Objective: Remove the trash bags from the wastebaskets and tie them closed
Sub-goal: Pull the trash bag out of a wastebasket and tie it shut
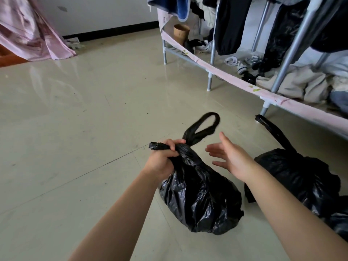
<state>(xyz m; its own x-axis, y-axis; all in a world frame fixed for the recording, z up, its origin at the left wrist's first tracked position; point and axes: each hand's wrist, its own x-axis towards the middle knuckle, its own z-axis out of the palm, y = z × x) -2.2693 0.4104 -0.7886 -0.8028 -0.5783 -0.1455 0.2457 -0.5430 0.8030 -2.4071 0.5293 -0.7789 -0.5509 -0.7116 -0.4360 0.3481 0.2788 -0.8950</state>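
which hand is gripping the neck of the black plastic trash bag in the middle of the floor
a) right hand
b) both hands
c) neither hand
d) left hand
d: the left hand is clenched around the twisted neck of the black plastic trash bag, while the right hand is open beside it, not touching.

near bag on floor | second bag right of it | rack behind both
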